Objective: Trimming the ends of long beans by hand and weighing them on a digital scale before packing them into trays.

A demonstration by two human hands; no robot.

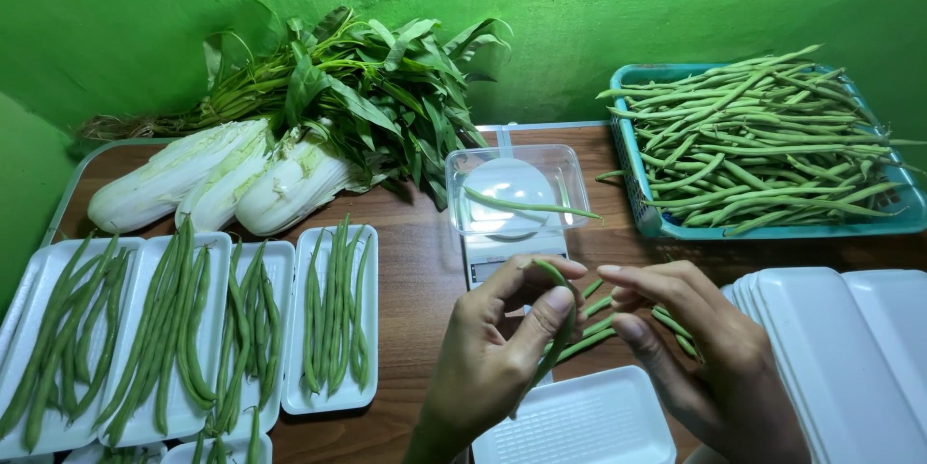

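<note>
My left hand (497,348) pinches a long green bean (558,329) between thumb and forefinger, low in the middle of the view. My right hand (700,353) touches the bean's upper end with its fingertips. Below both hands lies an empty white foam tray (579,422). Behind them a clear plastic tub (515,189) sits on a small scale and holds one bean (526,204). Short bean pieces (599,308) lie on the wooden table between my hands.
A teal basket (657,223) heaped with green beans stands at the right rear. Several white trays of beans (333,329) line the left. Napa cabbages (232,179) and leafy greens (377,87) lie at the back. A stack of empty foam trays (840,348) is at the right.
</note>
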